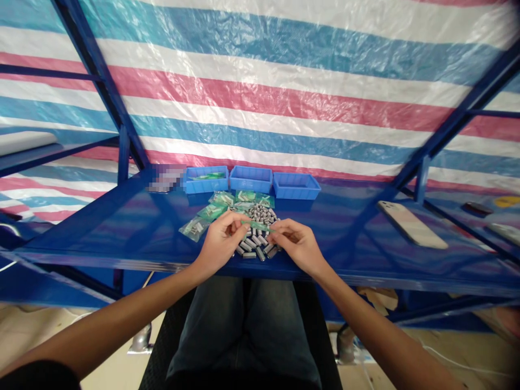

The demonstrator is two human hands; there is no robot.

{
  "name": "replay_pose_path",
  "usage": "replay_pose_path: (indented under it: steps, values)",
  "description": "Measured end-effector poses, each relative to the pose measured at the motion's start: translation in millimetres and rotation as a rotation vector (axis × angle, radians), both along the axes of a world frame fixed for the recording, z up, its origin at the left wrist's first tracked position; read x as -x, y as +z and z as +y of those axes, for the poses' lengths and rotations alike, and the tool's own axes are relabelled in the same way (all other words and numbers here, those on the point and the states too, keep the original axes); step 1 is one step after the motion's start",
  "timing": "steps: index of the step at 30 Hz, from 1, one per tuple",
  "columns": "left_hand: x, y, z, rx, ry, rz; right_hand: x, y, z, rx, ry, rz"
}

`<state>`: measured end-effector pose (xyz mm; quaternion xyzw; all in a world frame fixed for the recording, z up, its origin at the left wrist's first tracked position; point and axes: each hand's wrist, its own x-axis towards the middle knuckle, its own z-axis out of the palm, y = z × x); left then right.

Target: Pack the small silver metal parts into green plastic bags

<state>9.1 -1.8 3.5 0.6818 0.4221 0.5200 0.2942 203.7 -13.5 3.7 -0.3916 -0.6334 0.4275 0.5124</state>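
Note:
Between my two hands a small green-edged plastic bag point(258, 225) is stretched over a heap of metal parts. My left hand point(226, 235) pinches one end of it, thumb against fingers. The other end is pinched by my right hand point(296, 241). Under and around the fingers lie many short silver metal cylinders point(252, 250), with smaller ones point(264, 212) further back. Several filled clear bags with green print point(219, 207) lie behind and to the left of the heap, each with metal pieces inside. Whether anything is in the held bag I cannot make out.
Three blue bins stand along the back: a left bin point(206, 185) with green bags inside, a middle bin point(251, 185) and a right bin point(296, 192). A phone point(411, 224) lies on the blue table point(349, 238) at right. Blue frame posts point(430, 141) flank the table.

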Motion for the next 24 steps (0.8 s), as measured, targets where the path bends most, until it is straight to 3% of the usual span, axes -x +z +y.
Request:
replay_pose_path:
  steps: [5,12,18,22,24]
  values:
    - [-2.5,-3.9,-1.7,-0.016,-0.076,-0.039,-0.7,2.7,-3.3,-0.031,-0.041,0.030]
    - [0.4,3.9,-12.4,0.011,-0.133,-0.045,10.6,-5.7,-1.3,-0.083,-0.119,0.114]
    - [-4.2,-6.8,-7.4,-0.013,-0.129,-0.139,8.9,-8.0,1.5,-0.032,-0.094,0.111]
    - [-2.2,-8.4,-3.5,-0.043,-0.075,-0.027,5.7,-10.2,5.2,0.015,-0.135,0.113]
    - [0.0,-6.2,-2.9,-0.097,-0.049,0.051,4.3,-10.3,5.8,-0.037,-0.155,0.091]
